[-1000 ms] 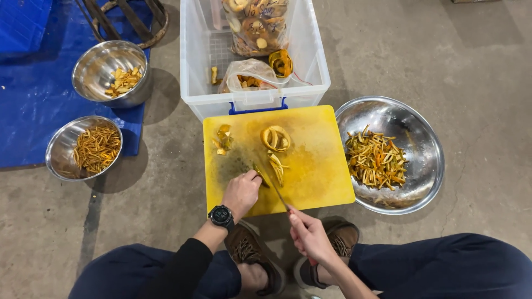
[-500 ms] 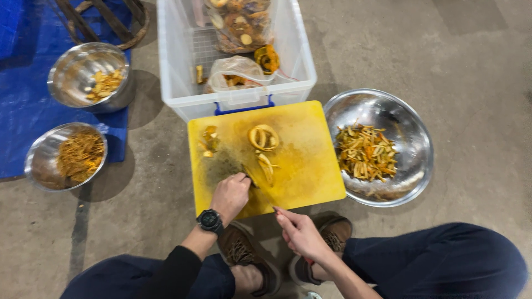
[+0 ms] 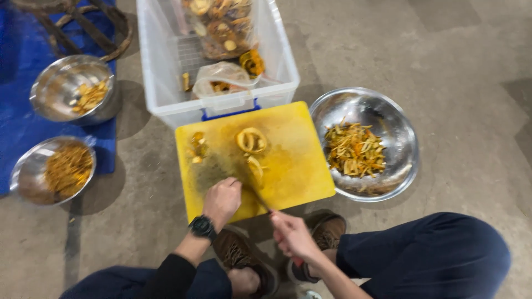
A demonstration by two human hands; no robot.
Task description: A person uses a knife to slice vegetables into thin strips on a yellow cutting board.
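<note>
The left hand (image 3: pixel 223 198) is pressing, fingers curled together, on peel at the yellow cutting board's (image 3: pixel 299 166) near edge. The right hand (image 3: pixel 291 232) is gripping a knife (image 3: pixel 256 197), closed around its handle.

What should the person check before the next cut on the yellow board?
1. Flat yellow plastic cutting board lies flat on the floor: ok.
2. Left hand rests on the board, close to the blade: fingers clear, cannot tell.
3. Right hand grips the thin knife: ok.
4. Curled orange peel ring lies on the board: ok.
5. Round shiny steel bowl of peel strips sits beside the board: ok.
</note>
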